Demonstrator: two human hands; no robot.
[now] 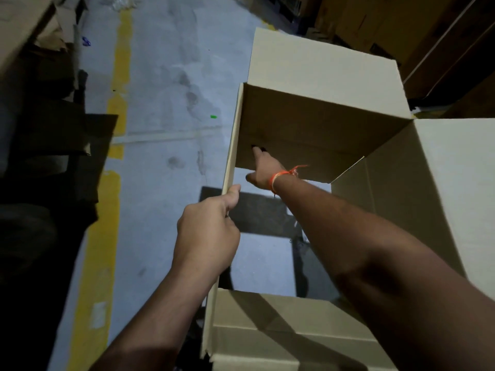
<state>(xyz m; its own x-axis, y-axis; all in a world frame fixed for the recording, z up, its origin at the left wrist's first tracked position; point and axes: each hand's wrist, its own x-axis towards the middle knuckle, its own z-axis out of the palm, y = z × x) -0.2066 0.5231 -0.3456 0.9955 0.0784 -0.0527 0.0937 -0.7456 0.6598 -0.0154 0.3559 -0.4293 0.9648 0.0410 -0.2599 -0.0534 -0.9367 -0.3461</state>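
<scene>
Plain tan cardboard box, flaps open, floor showing through its bottom, left grip clamped on left wall edge, right grip straight-fingered against far inner wall

Warehouse aisle.
A yellow lane line is running along the grey concrete floor; stacked cartons are crowding round an open carton.

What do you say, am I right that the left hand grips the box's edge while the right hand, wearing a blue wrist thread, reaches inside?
Not quite: the head view shows the wrist thread is orange, not blue. The left hand does grip the edge of the box while the right hand reaches inside.
</scene>
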